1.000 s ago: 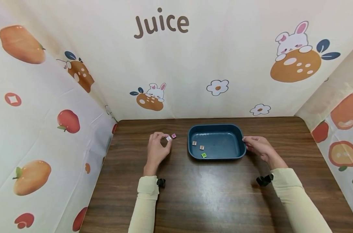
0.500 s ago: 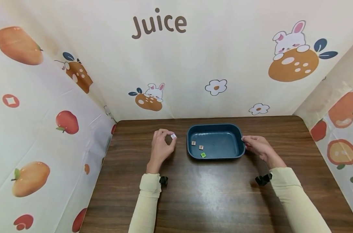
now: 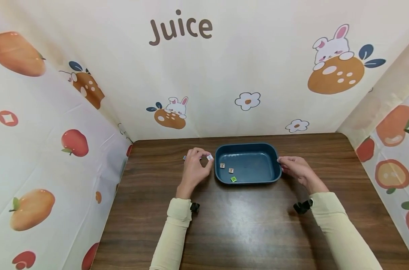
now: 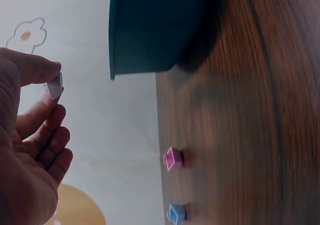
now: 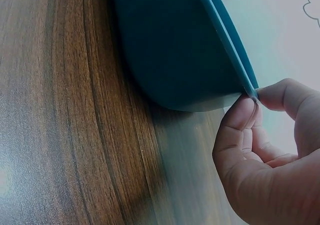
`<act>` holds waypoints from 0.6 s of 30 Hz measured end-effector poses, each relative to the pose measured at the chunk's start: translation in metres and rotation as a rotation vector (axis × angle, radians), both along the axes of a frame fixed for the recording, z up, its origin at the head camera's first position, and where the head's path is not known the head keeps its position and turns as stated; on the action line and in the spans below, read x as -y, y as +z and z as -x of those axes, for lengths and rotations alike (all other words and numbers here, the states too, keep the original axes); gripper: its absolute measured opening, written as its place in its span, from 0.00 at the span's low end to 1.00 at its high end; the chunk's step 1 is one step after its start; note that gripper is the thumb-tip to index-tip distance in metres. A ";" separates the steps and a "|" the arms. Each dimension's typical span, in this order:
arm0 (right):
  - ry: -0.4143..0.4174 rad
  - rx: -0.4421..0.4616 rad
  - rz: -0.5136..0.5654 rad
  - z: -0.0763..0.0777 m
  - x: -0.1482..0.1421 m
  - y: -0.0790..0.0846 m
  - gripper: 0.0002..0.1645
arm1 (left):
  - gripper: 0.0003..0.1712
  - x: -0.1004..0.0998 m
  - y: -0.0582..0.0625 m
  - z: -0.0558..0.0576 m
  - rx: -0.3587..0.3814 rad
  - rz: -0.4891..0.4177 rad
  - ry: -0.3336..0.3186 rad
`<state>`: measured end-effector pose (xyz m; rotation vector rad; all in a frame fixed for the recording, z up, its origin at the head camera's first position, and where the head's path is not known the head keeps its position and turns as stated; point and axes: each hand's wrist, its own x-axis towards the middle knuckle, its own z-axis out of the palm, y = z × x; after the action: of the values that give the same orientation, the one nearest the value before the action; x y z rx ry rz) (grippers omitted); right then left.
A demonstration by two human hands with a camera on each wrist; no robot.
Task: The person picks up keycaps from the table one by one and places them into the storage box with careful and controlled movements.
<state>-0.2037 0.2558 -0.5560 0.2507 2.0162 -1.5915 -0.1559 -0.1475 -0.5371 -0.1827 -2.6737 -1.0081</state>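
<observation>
My left hand (image 3: 196, 168) pinches a small white keycap (image 3: 209, 157) between thumb and forefinger, just left of the blue tray's rim (image 3: 216, 173). The left wrist view shows this white piece raised off the table, the other fingers curled below. With thumb and fingers, my right hand (image 3: 300, 170) grips the tray's right end; the right wrist view has the pinched rim (image 5: 232, 45) up close. Inside the tray lie two beige keycaps (image 3: 222, 165) and a green keycap (image 3: 233, 179). A pink keycap (image 4: 173, 158) and a blue keycap (image 4: 177, 213) rest on the table, mostly behind my left hand in the head view.
The brown wooden table (image 3: 245, 232) ends at a printed cloth backdrop (image 3: 211, 75), and more cloth hangs at both sides. Black camera mounts (image 3: 195, 207) sit at both wrists.
My left hand has carried the white keycap rightward to beside the tray, passing over the pink one; the blue keycap now shows behind the hand. My right hand keeps its grip on the tray.
</observation>
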 end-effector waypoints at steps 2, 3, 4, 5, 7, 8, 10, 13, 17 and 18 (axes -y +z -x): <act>0.002 0.001 0.002 0.000 0.000 0.000 0.37 | 0.12 -0.004 -0.001 0.001 0.010 0.007 -0.018; 0.002 0.002 0.003 0.000 0.000 0.000 0.38 | 0.12 -0.007 -0.002 0.001 0.018 0.012 -0.030; 0.001 0.003 0.005 0.000 0.000 0.000 0.38 | 0.12 -0.009 -0.002 0.001 0.024 0.017 -0.043; -0.001 0.005 0.004 0.000 0.000 0.001 0.38 | 0.13 -0.011 -0.003 0.002 0.030 0.023 -0.054; -0.002 0.005 0.002 0.000 0.000 0.001 0.38 | 0.13 -0.015 -0.004 0.002 0.040 0.026 -0.075; -0.001 0.004 0.001 0.000 0.001 0.001 0.38 | 0.13 -0.017 -0.004 0.003 0.041 0.025 -0.081; 0.002 0.000 0.002 -0.001 0.001 0.002 0.38 | 0.14 -0.021 -0.003 0.003 0.041 0.022 -0.091; 0.002 -0.008 0.007 -0.002 0.001 0.003 0.36 | 0.14 -0.026 -0.004 0.004 0.037 0.023 -0.095; -0.013 -0.012 0.044 -0.002 0.001 0.003 0.30 | 0.13 -0.032 -0.004 0.005 0.028 0.029 -0.111; -0.019 -0.014 0.049 -0.002 0.002 0.003 0.28 | 0.13 -0.034 -0.004 0.005 0.024 0.030 -0.118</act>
<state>-0.2015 0.2541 -0.5533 0.2418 1.9877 -1.6568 -0.1610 -0.1139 -0.5409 -0.3404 -2.7284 -1.0102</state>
